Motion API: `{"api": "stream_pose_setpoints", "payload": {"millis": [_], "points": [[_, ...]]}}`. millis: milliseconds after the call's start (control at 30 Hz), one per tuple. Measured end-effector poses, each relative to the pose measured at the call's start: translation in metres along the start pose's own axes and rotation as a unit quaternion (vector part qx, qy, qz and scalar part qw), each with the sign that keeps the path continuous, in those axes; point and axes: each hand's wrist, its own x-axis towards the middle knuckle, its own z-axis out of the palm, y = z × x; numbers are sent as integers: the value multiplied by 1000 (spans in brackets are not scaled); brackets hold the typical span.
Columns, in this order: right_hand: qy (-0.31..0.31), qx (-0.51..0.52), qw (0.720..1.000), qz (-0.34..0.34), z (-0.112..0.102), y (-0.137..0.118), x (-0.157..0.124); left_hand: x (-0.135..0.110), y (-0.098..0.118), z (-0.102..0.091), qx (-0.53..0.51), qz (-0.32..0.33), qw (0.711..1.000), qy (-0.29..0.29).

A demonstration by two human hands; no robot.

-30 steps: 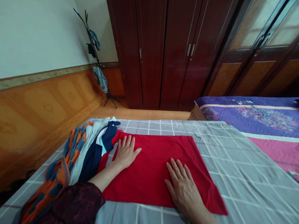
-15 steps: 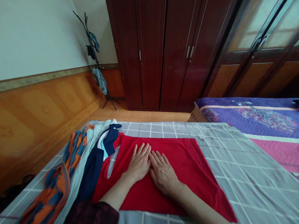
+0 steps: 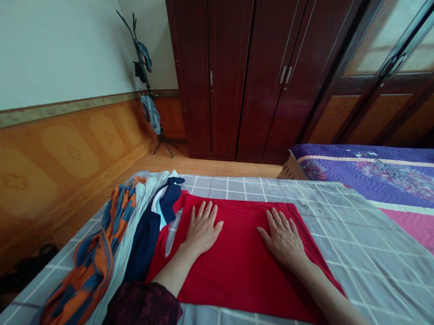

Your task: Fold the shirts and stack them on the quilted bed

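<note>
Grey checked bed (image 3: 351, 233) carries a red garment (image 3: 237, 273) spread flat; left grip (image 3: 202, 228) and right grip (image 3: 284, 239) lie open, palms down, apart on its far half; piled clothes (image 3: 133, 230) sit just outside the left grip.

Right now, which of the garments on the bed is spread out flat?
The red garment, lying flat under the left hand and right hand; the heap of orange, white and navy clothes beside it on the left is bunched up.
</note>
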Motion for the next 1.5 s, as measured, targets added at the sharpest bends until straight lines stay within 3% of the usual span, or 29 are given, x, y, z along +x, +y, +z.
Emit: {"api": "stream_pose_setpoints", "payload": {"millis": [67, 233, 333, 433, 667, 767, 900, 1000, 1100, 1300, 1500], "points": [[-6, 5, 1000, -16, -5, -21, 3, 0, 0, 2, 3, -1, 1000, 14], [-60, 81, 984, -150, -11, -87, 22, -1, 1, 2, 3, 5, 1000, 16], [-72, 89, 976, -187, -5, -101, 38, -1, -2, -1, -1, 2, 1000, 7], [-73, 74, 980, -171, 2, -82, 52, 0, -5, -2, -5, -9, 1000, 7], [-59, 14, 998, -18, 14, 26, 62, 0, -11, -4, -18, -25, 1000, 4], [-55, -7, 998, 30, 13, 54, 57, 0, -11, -4, -20, -29, 999, 6], [-33, -28, 996, 74, 10, 55, 33, 1, -10, -1, -15, -35, 999, 13], [-11, -17, 1000, 0, 10, 47, 1, 2, -14, 1, -7, -33, 999, 17], [4, 2, 999, -47, 9, 59, -30, 4, -25, -1, 3, -42, 999, 16], [1, 3, 1000, 1, -9, 99, -64, 11, -49, 0, 23, -87, 996, 12], [-60, 1, 993, 98, -39, 81, -76, 12, -46, 0, 45, -132, 989, 44]]}}
